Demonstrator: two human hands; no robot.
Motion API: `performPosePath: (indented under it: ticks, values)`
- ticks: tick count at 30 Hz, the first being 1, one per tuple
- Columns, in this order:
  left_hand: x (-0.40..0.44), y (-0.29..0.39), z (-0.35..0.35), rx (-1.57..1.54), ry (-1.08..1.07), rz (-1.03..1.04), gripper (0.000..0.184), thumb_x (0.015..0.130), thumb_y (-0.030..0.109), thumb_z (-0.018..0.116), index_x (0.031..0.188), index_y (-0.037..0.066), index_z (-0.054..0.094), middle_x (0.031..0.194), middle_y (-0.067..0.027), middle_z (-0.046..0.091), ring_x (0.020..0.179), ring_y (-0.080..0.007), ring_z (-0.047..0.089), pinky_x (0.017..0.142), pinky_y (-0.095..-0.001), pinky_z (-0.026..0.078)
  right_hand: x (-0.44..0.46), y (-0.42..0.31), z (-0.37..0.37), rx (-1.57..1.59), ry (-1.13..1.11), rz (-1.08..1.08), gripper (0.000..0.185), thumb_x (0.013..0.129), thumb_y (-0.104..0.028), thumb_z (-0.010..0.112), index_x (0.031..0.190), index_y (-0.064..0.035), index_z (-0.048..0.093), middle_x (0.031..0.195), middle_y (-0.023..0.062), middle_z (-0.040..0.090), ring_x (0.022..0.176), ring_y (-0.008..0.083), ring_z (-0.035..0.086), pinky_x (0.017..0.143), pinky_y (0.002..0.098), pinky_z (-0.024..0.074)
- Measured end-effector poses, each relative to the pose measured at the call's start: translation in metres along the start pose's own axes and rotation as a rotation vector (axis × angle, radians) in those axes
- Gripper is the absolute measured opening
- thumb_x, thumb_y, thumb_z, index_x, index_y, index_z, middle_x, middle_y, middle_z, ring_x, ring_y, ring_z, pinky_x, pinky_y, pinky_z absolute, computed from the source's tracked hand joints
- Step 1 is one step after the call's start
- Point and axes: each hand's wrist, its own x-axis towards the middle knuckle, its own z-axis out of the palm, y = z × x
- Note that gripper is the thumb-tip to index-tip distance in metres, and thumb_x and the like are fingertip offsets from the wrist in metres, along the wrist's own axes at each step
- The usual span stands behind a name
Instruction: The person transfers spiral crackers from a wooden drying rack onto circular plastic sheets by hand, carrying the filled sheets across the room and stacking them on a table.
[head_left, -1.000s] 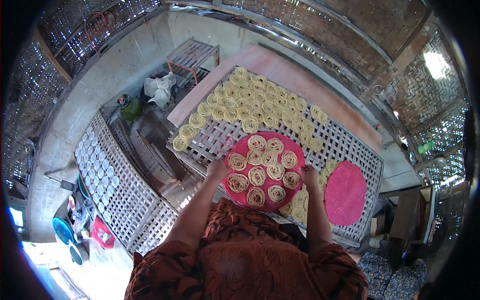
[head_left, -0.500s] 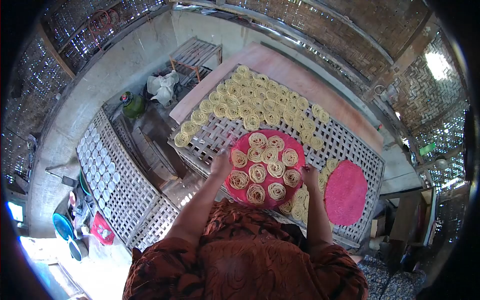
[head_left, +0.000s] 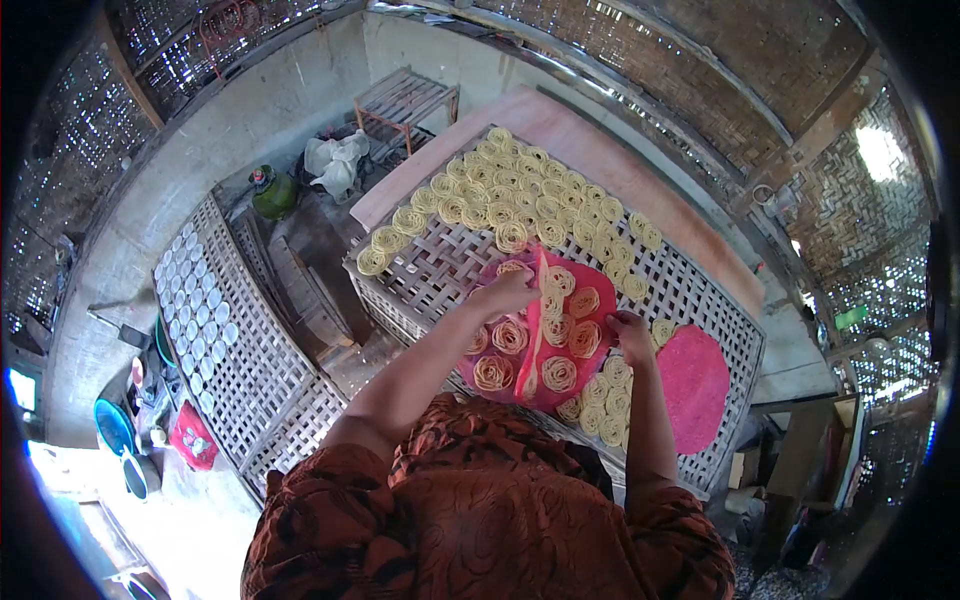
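Note:
A round pink sheet [head_left: 592, 360] carrying pale, coiled noodle nests [head_left: 558, 374] is held in front of me, its left part lifted and bent up into a ridge. My left hand [head_left: 517, 292] is closed on the raised edge near the sheet's far middle. At the right rim, my right hand [head_left: 630, 336] pinches the sheet. Left of the ridge, more noodle nests [head_left: 492, 373] show on a pinkish-purple layer beneath; whether this is a second sheet, I cannot tell. The sheet is over the near edge of a woven bamboo rack [head_left: 425, 268].
Rows of yellow noodle nests [head_left: 511, 236] cover the rack's far side. Another pink round sheet [head_left: 695, 388] lies on its right end, beside nests [head_left: 605, 400]. A second woven rack [head_left: 255, 375] at left bears whitish discs [head_left: 200, 325]. A green jar-like container [head_left: 273, 195] stands behind.
My left hand has moved from the sheet's left rim right and up, folding that side over. Nests under it are now exposed. My right hand stays at the right rim.

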Motion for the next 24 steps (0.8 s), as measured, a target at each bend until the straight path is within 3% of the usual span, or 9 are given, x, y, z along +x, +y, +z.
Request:
performPosePath:
  ticks: [4, 7, 8, 10, 17, 24]
  values:
    - [-0.014, 0.038, 0.004, -0.005, -0.056, 0.057, 0.035, 0.087, 0.018, 0.054, 0.116, 0.000, 0.050, 0.107, -0.0108, 0.056, 0.088, -0.0170, 0.058, 0.076, -0.0416, 0.057, 0.012, 0.004, -0.022, -0.009, -0.096, 0.004, 0.021, 0.085, -0.015, 0.062, 0.096, 0.0025, 0.064, 0.077, 0.0004, 0.063, 0.058, 0.0063, 0.054, 0.053, 0.0215, 0.0437]
    - [-0.019, 0.058, 0.012, -0.159, -0.078, 0.177, 0.030, 0.087, 0.018, 0.054, 0.110, -0.001, 0.052, 0.096, -0.0085, 0.056, 0.080, -0.0162, 0.057, 0.068, -0.0379, 0.057, -0.017, -0.046, -0.032, -0.172, -0.070, -0.061, 0.022, 0.085, -0.016, 0.062, 0.097, 0.0016, 0.064, 0.073, -0.0025, 0.060, 0.055, 0.0049, 0.050, 0.051, 0.0210, 0.0410]
    - [-0.018, 0.066, 0.013, -0.082, -0.089, 0.237, 0.029, 0.087, 0.018, 0.054, 0.109, 0.000, 0.053, 0.093, -0.0075, 0.057, 0.078, -0.0159, 0.057, 0.064, -0.0360, 0.057, -0.009, -0.045, -0.048, -0.085, -0.110, -0.040, 0.015, 0.084, -0.014, 0.064, 0.089, -0.0004, 0.065, 0.068, -0.0015, 0.058, 0.054, 0.0069, 0.050, 0.049, 0.0226, 0.0398]
    - [-0.031, 0.092, 0.012, 0.117, -0.048, 0.253, 0.028, 0.087, 0.018, 0.055, 0.109, 0.001, 0.054, 0.086, -0.0053, 0.057, 0.075, -0.0135, 0.057, 0.057, -0.0316, 0.054, -0.010, -0.058, -0.067, -0.071, -0.070, -0.062, 0.015, 0.084, -0.015, 0.063, 0.091, -0.0017, 0.065, 0.070, -0.0029, 0.058, 0.057, 0.0058, 0.049, 0.052, 0.0216, 0.0401]
    - [-0.032, 0.104, 0.012, -0.089, -0.087, 0.315, 0.029, 0.087, 0.019, 0.054, 0.112, 0.003, 0.054, 0.088, -0.0046, 0.057, 0.076, -0.0123, 0.057, 0.057, -0.0301, 0.054, -0.012, -0.095, -0.108, -0.066, 0.058, -0.176, 0.012, 0.082, -0.013, 0.065, 0.088, -0.0028, 0.065, 0.075, -0.0036, 0.060, 0.061, 0.0048, 0.052, 0.055, 0.0204, 0.0411]
    - [-0.023, 0.121, 0.007, -0.195, -0.117, 0.302, 0.031, 0.089, 0.019, 0.053, 0.117, 0.005, 0.052, 0.097, -0.0044, 0.059, 0.081, -0.0138, 0.059, 0.069, -0.0324, 0.054, -0.017, -0.134, -0.119, -0.138, 0.095, -0.233, 0.013, 0.082, -0.014, 0.064, 0.087, -0.0023, 0.065, 0.076, -0.0019, 0.061, 0.065, 0.0063, 0.054, 0.059, 0.0224, 0.0433]
